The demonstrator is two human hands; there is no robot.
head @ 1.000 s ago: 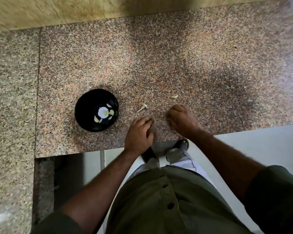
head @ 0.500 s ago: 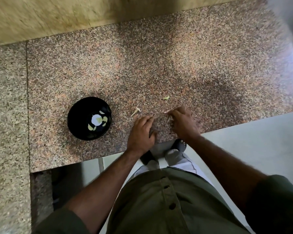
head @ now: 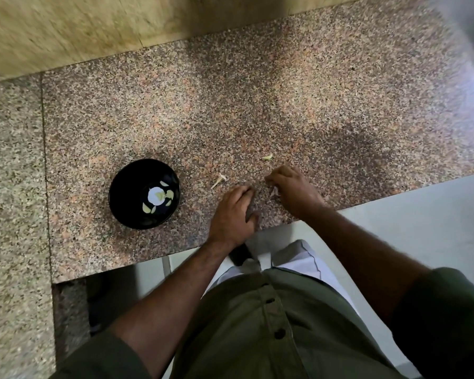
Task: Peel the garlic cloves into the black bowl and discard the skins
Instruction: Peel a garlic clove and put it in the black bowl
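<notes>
Down on the granite counter (head: 257,105), both hands work close to its near edge. The left hand (head: 231,214) lies palm down with its fingers loosely bent and the tips touching the stone; nothing shows in its grip, and whether anything sits under the palm cannot be told. The right hand (head: 292,191), just beside it, has its fingers curled down onto the counter, and a pale skin (head: 274,191) sticks out at its thumb side; whether the fingers actually pinch that scrap or only rest over it cannot be told. Just beyond the left hand's fingertips lies a small stem piece (head: 219,180), apart from both hands. Just beyond the right hand's fingertips lies a yellowish bit (head: 267,157), also untouched. Off to the left of the left hand, well apart from it, stands the black bowl (head: 126,198), upright on the counter, with several peeled cloves (head: 159,198) lying pale in its bottom.
</notes>
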